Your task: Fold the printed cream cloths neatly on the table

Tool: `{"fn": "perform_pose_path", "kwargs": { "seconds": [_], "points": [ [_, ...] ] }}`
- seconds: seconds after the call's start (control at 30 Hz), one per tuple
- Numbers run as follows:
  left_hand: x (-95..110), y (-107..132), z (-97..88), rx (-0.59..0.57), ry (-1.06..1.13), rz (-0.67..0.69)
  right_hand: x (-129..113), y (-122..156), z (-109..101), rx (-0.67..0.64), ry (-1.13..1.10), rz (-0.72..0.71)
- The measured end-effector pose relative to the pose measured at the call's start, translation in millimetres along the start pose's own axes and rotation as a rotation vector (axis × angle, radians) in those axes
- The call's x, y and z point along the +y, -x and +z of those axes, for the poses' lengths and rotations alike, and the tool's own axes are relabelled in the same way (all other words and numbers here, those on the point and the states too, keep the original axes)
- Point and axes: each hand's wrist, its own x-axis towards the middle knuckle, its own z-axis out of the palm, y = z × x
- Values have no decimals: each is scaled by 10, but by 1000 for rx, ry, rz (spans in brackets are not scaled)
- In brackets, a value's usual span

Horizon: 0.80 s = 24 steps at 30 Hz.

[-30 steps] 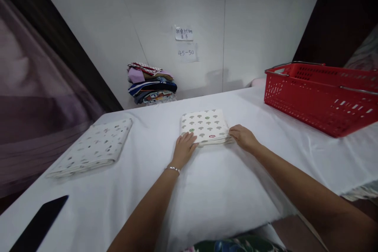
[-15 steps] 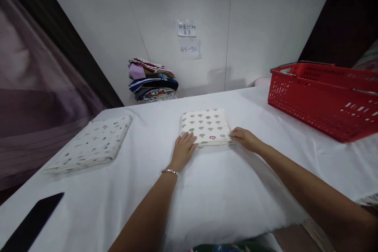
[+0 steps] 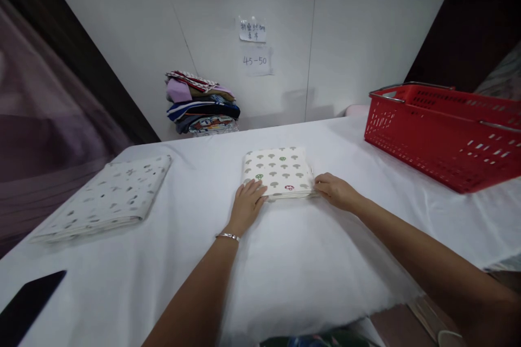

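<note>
A small folded white cloth with a grey mushroom print (image 3: 279, 169) lies in the middle of the white-covered table (image 3: 293, 260). My left hand (image 3: 246, 203) rests flat on its near left corner, fingers stretched out. My right hand (image 3: 334, 191) touches its near right corner, fingers curled against the folded edge. A thin bracelet sits on my left wrist.
A larger folded white patterned cloth (image 3: 106, 198) lies at the left. A red plastic basket (image 3: 443, 127) stands at the right. A stack of folded coloured fabrics (image 3: 199, 103) sits by the back wall. A dark flat object (image 3: 24, 306) lies at the near left corner.
Both hands stay at the folded cloth's near corners. The view has shifted slightly, so everything sits a little further left and lower.
</note>
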Motion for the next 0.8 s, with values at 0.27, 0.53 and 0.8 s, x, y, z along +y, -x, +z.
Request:
{"fn": "perform_pose_path", "kwargs": {
  "seconds": [0.27,0.53,0.8],
  "points": [
    [-14,26,1,0,-24,22,8,-92,0,-79,114,-32],
    [-11,18,-3,-1,1,16,10,-143,-31,-58,299,12],
    [17,18,-8,14,-54,47,-16,-80,35,-54,256,-73]
  ]
}}
